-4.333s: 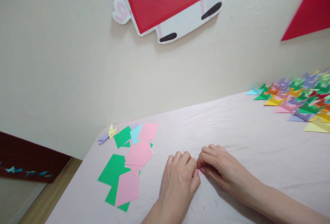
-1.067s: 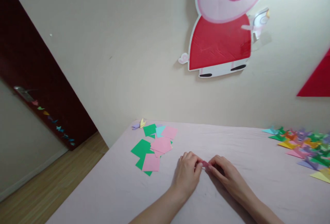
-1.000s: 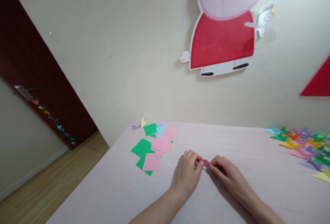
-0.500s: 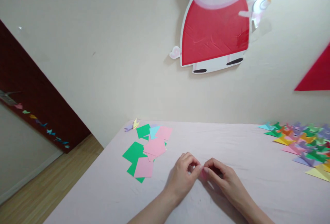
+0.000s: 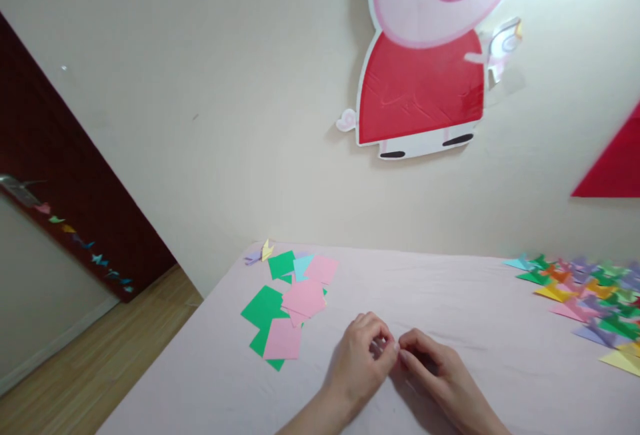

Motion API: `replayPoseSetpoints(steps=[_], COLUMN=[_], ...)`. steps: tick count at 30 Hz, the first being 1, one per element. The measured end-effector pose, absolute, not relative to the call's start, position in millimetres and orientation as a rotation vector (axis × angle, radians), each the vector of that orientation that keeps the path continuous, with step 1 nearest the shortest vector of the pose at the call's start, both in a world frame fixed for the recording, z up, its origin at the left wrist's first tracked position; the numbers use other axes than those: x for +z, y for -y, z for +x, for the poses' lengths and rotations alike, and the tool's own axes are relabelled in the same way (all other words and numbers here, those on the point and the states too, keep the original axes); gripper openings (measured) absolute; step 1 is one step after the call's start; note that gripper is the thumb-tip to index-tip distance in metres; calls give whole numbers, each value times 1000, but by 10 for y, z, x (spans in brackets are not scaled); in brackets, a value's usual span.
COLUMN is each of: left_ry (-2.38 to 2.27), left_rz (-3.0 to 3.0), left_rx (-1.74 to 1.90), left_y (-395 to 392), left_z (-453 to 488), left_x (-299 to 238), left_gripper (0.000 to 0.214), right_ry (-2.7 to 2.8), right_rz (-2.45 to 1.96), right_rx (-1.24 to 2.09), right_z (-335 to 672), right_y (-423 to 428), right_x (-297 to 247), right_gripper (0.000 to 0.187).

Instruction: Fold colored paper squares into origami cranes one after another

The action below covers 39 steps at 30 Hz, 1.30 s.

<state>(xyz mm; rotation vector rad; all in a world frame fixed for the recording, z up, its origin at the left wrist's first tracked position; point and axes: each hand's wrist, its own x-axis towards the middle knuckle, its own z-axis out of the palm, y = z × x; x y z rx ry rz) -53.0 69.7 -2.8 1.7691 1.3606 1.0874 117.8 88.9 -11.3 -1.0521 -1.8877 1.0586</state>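
My left hand (image 5: 361, 356) and my right hand (image 5: 434, 369) rest close together on the pale pink tablecloth (image 5: 450, 288). Their fingertips meet in a pinch. Both are closed on a small pink folded paper, which the fingers almost wholly hide. A loose pile of green, pink and light blue paper squares (image 5: 286, 303) lies just left of my left hand. At the pile's far end sit two small folded pieces, one yellow and one purple (image 5: 261, 252).
Several folded paper shapes in many colours (image 5: 590, 288) spread along the table's right side. The wall behind carries a cartoon pig cutout (image 5: 423, 81) and a red triangle (image 5: 615, 165). A dark red door (image 5: 75, 201) and wooden floor (image 5: 100, 361) lie beyond the table's left edge.
The view has tilted up and shifted, showing more wall and door. Both hands stay together at the pinch; the pink paper, visible between the fingertips a second ago, is now mostly covered.
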Motion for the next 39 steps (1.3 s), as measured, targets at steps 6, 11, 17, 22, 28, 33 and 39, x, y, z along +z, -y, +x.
replayPoseSetpoints(steps=[6,11,17,22,28,33,39], left_ry=[-1384,-1425,-1443,-1486,-1457,-1500,-1556], left_rz=[1803,1819,1797,1752,1926,1929,1863], left_rx=[1103,1075,1065,1002,1015,1060,1057], left_y=[-710,-725,-727,-729,-706,-643,-637], left_z=[-526,-543,-543,-533,-466,-443,-473], left_x=[-95,-123,-84,-94,-154,-113,-68], left_gripper=[9,9,11,12,10,9,13], right_ry=[1903,1909,1784,1755,1889,1938,2003], right_rz=[-1089,-1142,-1148,-1116,-1031,-1014,-1071], right_rx=[1051,1075,1059,934,780,676,563], right_z=[1157,1140,1174,1172,1147,1181,1232], right_y=[-870,-884,-926,-933,-932,-961,-941], right_x=[-91,-127,-137,-150,-196,-199,-69], right_gripper=[31,33,33,30,17,24,25])
